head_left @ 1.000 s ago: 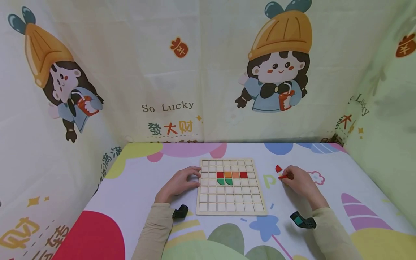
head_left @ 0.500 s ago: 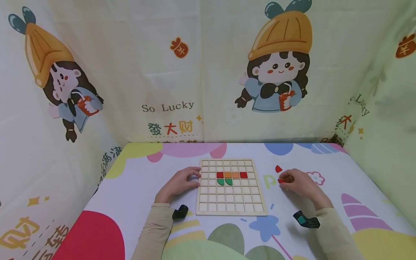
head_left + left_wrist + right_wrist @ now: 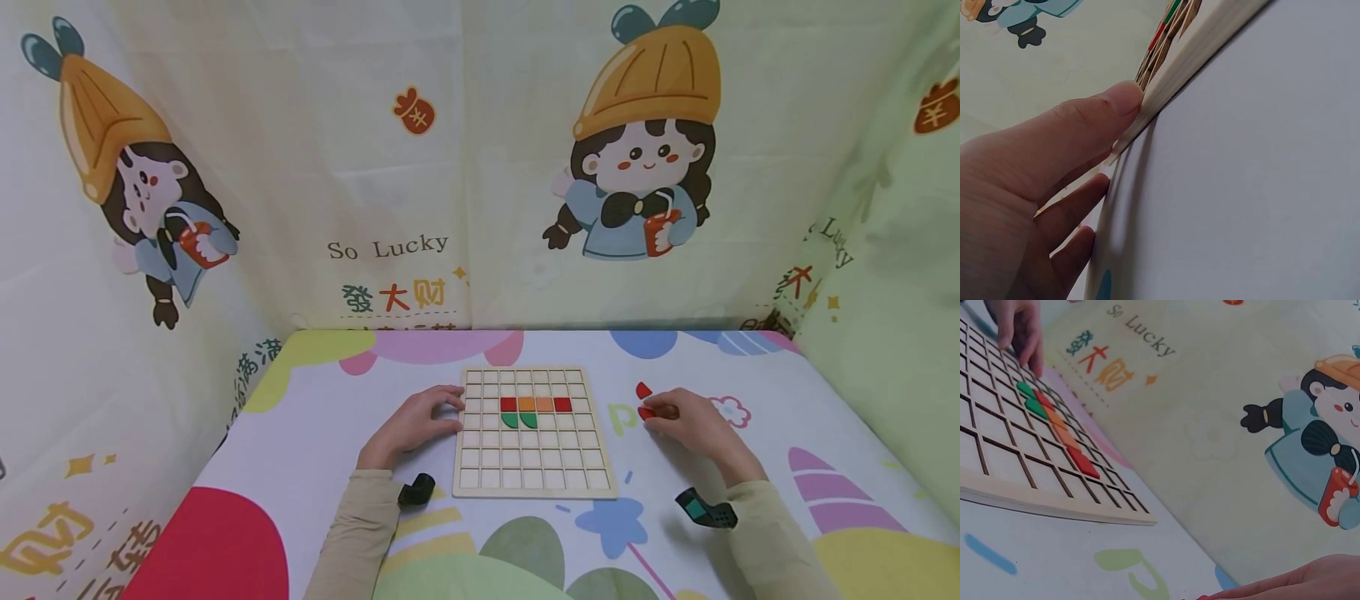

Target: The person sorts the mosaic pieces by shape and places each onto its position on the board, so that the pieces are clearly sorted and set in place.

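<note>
A wooden grid board (image 3: 480, 437) lies on the table in the head view. In one row sit two red squares (image 3: 562, 404) with two orange squares (image 3: 535, 404) between them; below are two green quarter-circle tiles (image 3: 518, 420). My left hand (image 3: 412, 423) touches the board's left edge with thumb and fingertips; the thumb (image 3: 1124, 100) meets the rim in the left wrist view. Right of the board, my right hand (image 3: 692, 421) pinches a red tile (image 3: 646, 413) with a rounded edge, partly hidden by the fingers. Another red quarter-circle tile (image 3: 643, 390) lies just beyond it.
The tabletop (image 3: 315, 425) carries a colourful printed pattern. A printed cloth backdrop (image 3: 495, 208) rises behind it and on both sides. A dark wrist device sits at each cuff, such as the right one (image 3: 705, 508).
The red tile in my right hand has turned from edge-on to showing more of its face. That hand has shifted slightly. My left hand and the board stay put.
</note>
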`<state>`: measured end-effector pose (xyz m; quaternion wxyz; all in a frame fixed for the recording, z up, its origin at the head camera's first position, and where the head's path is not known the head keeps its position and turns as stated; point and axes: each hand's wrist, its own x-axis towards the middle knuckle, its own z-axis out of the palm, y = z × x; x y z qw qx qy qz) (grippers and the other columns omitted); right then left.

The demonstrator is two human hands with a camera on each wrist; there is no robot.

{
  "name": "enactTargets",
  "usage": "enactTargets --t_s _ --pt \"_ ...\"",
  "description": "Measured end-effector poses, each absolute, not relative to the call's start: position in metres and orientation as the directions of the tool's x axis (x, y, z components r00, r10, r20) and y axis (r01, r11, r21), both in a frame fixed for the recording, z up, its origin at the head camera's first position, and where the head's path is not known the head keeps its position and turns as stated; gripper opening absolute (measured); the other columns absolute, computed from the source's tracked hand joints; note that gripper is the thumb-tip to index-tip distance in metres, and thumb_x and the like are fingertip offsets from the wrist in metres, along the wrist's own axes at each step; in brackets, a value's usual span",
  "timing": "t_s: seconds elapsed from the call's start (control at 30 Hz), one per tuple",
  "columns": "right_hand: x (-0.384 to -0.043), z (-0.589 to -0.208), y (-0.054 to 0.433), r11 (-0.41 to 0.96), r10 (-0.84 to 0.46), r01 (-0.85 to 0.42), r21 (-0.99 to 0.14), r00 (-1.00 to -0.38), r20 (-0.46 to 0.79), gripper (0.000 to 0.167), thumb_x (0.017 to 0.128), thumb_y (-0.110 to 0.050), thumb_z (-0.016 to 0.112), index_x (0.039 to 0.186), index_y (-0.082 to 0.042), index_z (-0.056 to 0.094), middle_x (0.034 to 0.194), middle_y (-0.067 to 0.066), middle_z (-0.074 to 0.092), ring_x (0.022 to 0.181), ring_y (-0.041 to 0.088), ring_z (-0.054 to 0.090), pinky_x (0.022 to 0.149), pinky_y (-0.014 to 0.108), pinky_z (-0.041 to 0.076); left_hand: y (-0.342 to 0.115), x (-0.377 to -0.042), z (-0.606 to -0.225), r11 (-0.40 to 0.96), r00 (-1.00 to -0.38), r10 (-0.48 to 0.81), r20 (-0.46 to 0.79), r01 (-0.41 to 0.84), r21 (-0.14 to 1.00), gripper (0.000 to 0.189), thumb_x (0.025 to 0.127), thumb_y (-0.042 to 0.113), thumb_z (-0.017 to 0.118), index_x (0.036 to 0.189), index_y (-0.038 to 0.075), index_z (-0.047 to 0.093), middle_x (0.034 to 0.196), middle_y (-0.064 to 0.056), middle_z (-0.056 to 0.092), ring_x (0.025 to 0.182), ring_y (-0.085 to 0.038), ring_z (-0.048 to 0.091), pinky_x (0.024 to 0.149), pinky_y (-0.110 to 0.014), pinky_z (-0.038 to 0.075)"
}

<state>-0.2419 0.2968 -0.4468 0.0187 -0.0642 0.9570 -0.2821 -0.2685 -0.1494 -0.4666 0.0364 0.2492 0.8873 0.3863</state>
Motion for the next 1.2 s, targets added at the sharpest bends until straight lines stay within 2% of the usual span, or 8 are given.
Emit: enactTargets --t_s 0.37,1.2 --pt "-0.2401 -0.4477 0.2988 0.834 -0.164 -0.146 -0.532 -0.986 0.013 0.034 0.086 -0.010 0.074 0.116 0.003 0.067 0.105 0.017 0.064 0.093 0.030 0.058 0.084 0.052 0.053 -0.1492 -0.2679 -0.4665 0.581 -0.872 0.471 0.129 0.417 0.699 0.024 0.085 0.016 0.077 0.108 0.012 0.069 0.140 -0.003 0.055 0.136 -0.024 0.042 0.114 -0.044 0.033" --pt "-0.2401 -0.4473 0.2967 0.836 -0.151 -0.135 -0.532 -0.988 0.013 0.032 0.086 -0.009 0.073 0.115 0.003 0.067 0.107 0.020 0.064 0.095 0.033 0.058 0.086 0.053 0.053 -0.1487 -0.2694 -0.4673 0.589 -0.876 0.467 0.121 0.411 0.696 0.025 0.085 0.019 0.077 0.108 0.012 0.069 0.140 -0.003 0.055 0.136 -0.024 0.043 0.113 -0.044 0.033"
